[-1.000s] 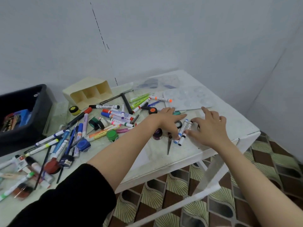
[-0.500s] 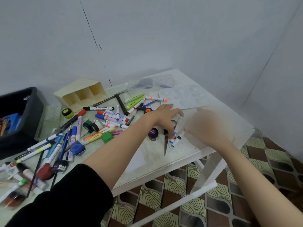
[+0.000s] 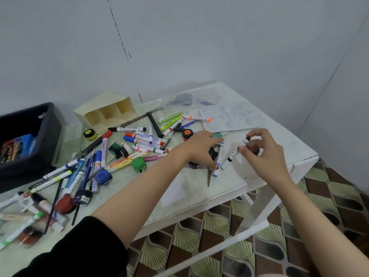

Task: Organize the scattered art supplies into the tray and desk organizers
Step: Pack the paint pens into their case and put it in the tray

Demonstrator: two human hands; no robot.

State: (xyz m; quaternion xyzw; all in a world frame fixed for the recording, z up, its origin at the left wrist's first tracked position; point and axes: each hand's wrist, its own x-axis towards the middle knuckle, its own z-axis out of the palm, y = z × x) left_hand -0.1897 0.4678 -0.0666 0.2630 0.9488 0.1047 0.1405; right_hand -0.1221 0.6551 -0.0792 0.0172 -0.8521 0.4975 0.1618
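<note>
Your right hand [image 3: 261, 152] is up over the table's right edge, near the front right corner. It pinches a white marker [image 3: 235, 153] between thumb and fingertips at its dark-capped upper end. The marker slants down and to the left, its lower end close to the table [image 3: 249, 176], and you cannot tell from this view whether it touches. Your left hand [image 3: 199, 149] lies palm down just beside it, fingers straight and relaxed and gripping nothing. It rests over the black handles of the scissors [image 3: 209, 177], whose blades point toward the front edge. A blue-capped marker [image 3: 219, 158] lies just beside the scissors, between your two hands, with your left thumb against it.

Behind your hands, toward the far right corner, sits a clear palette [image 3: 235, 116]. The cream organizer [image 3: 105, 112] lies tipped on its side at the back edge, its three compartments open toward you. The black tray [image 3: 48, 134] stands at the left end with some supplies already inside. In front of these two, the scattered pile covers the left half of the table: markers, pens, brushes, a green paint pot [image 3: 137, 163], a blue paint pot [image 3: 102, 175], two rolls of tape [image 3: 115, 149] and a black marker [image 3: 127, 129] just in front of the organizer. Things at the near left corner are blurred
</note>
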